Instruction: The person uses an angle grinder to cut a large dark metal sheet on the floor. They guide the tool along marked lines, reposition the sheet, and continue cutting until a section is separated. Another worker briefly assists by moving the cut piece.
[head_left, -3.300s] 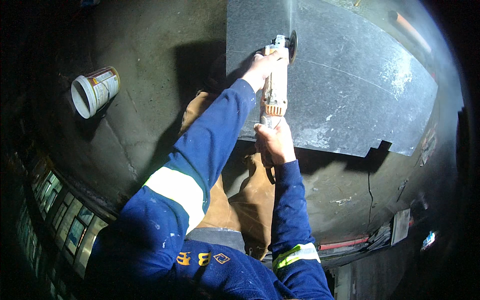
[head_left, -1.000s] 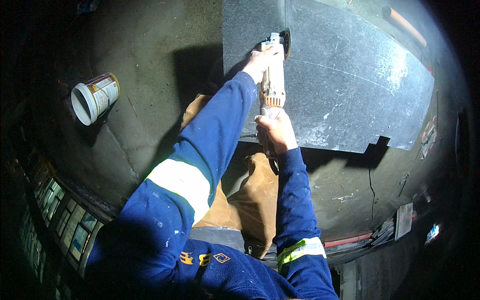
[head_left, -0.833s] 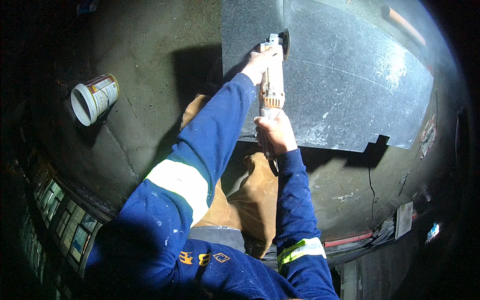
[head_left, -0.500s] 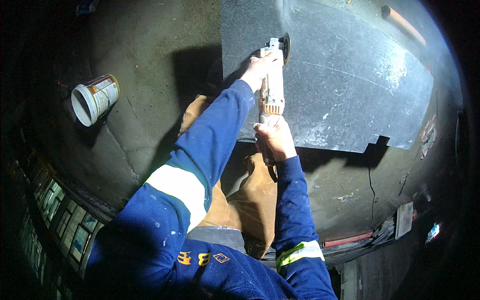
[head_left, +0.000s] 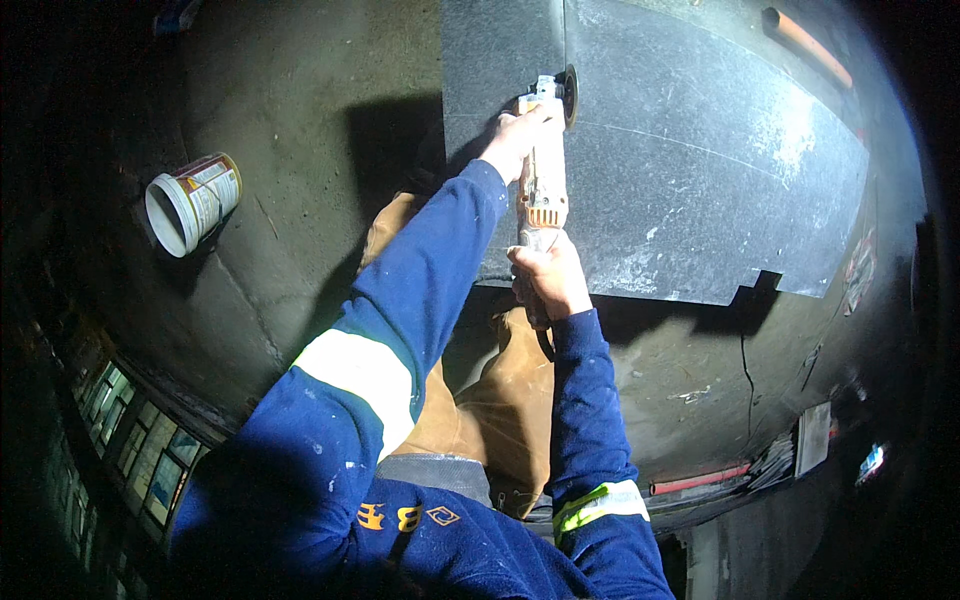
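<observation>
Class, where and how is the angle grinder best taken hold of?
Best, I'd judge, from the near side: right hand around the narrower rear handle, left hand on the left of the long body. The disc sits at the far end, right side, away from that handle.

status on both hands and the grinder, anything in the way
Left hand gripping grinder near its disc, right hand round its rear end. Disc lined up with straight line on dark slab. Bucket off to left, apart from slab.

Dusty whitish-orange angle grinder [head_left: 545, 180], disc [head_left: 571, 97] on edge over dark-grey, notched slab [head_left: 690, 210].
</observation>
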